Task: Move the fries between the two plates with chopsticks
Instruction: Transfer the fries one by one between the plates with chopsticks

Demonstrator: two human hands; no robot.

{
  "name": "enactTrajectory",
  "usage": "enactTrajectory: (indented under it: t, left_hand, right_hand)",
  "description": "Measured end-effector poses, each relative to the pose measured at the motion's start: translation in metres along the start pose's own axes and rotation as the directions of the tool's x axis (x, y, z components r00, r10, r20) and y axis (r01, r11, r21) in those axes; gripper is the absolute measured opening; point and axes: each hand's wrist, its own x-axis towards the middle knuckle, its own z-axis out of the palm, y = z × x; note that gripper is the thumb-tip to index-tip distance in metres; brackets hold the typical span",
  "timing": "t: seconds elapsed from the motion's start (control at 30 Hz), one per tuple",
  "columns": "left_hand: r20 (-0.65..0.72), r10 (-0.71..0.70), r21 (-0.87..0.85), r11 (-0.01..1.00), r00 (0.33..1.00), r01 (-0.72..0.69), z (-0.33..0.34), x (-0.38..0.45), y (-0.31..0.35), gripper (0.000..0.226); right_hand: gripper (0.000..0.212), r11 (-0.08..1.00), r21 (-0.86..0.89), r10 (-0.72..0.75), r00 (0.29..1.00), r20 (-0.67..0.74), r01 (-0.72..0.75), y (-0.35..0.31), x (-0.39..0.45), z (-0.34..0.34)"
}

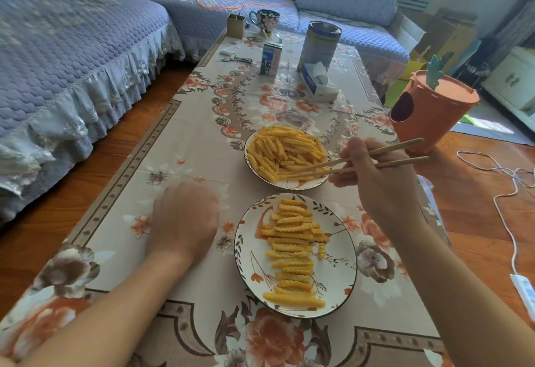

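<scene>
Two plates of crinkle-cut fries stand on the flowered tablecloth. The far plate point(311, 185) holds a loose heap of fries point(282, 151). On the near plate point(247, 253) the fries point(292, 251) lie stacked crosswise in a column. My right hand point(379, 184) grips a pair of wooden chopsticks point(356, 162), whose tips reach into the near side of the far heap. My left hand point(181, 219) rests on the table left of the near plate, knuckles up, fingers curled under and holding nothing.
Further back on the table stand a milk carton point(270, 58), a tall tin point(320, 43), a tissue pack point(318, 83), a floral mug point(265, 20) and a small box point(236, 25). An orange bin point(428, 117) stands at the right edge. A blue sofa point(72, 56) runs along the left.
</scene>
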Motion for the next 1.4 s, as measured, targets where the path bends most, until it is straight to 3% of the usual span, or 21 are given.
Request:
enactTrajectory:
  t: [0.17, 0.4, 0.57, 0.83, 1.0, 1.2, 1.4]
  left_hand:
    - [-0.007, -0.003, -0.005, 1.000, 1.000, 0.003, 0.001, 0.001, 0.000, 0.043]
    - [-0.010, -0.003, 0.003, 1.000, 1.000, 0.003, 0.003, 0.002, -0.002, 0.041]
    - [-0.005, 0.000, 0.007, 1.000, 1.000, 0.000, 0.003, 0.001, -0.002, 0.042]
    - [0.002, 0.001, 0.002, 1.000, 1.000, -0.001, 0.001, 0.001, -0.002, 0.045]
    - [0.000, -0.006, 0.000, 1.000, 1.000, 0.006, 0.000, 0.001, 0.000, 0.043]
    - [0.001, -0.011, -0.016, 1.000, 1.000, 0.011, 0.001, 0.000, -0.001, 0.044]
    - [0.001, -0.008, -0.007, 1.000, 1.000, 0.008, 0.001, 0.000, -0.001, 0.044]
  right_hand:
    - [0.042, 0.999, 0.038, 0.005, 0.999, 0.043, -0.006, 0.017, 0.013, 0.029]
    - [0.033, 0.998, -0.026, 0.059, 0.998, -0.006, -0.059, 0.028, 0.028, 0.045]
    - [0.027, 0.996, -0.086, 0.042, 0.997, 0.067, -0.036, 0.026, 0.032, 0.049]
    - [0.033, 1.000, -0.004, 0.022, 0.999, -0.024, -0.022, 0.004, 0.020, 0.012]
    - [0.041, 0.995, 0.054, 0.086, 0.995, 0.053, -0.088, -0.018, -0.005, -0.017]
    - [0.044, 0.991, 0.060, 0.104, 0.969, 0.225, -0.120, -0.010, -0.034, 0.005]
    - [0.033, 0.996, 0.036, 0.070, 0.987, 0.143, -0.076, -0.015, -0.020, -0.005]
